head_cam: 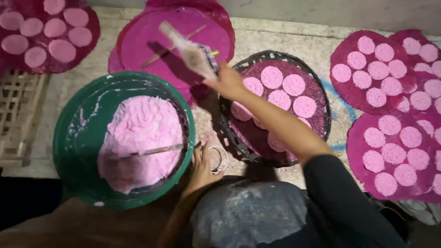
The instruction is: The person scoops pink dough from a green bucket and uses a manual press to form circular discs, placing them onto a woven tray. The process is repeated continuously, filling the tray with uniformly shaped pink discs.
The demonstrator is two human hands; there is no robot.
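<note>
- Right hand (228,82) has its grip closed around a pale, paste-smeared scoop (190,53), held up and tilted over the gap between the empty magenta tray (151,34) and the dark woven basket tray (321,87).
- Left hand (202,167) rests at the rim of the green basin (69,138); its fingers lie loosely spread against the rim, holding nothing that can be made out.
- Pink paste (138,138) fills the basin, with a thin stick (156,150) lying across it.
- Basket tray sits just to the right of the basin, lined in magenta and carrying round pink cakes (294,85); the right forearm crosses over it.
- Two crossed thin sticks (172,46) lie on the empty magenta tray, behind the basin.
- More magenta trays (358,92) with pink rounds lie at far right and at upper left on the pale surface (285,39).
- Small rings (219,158) lie on the surface just beside the left hand.
</note>
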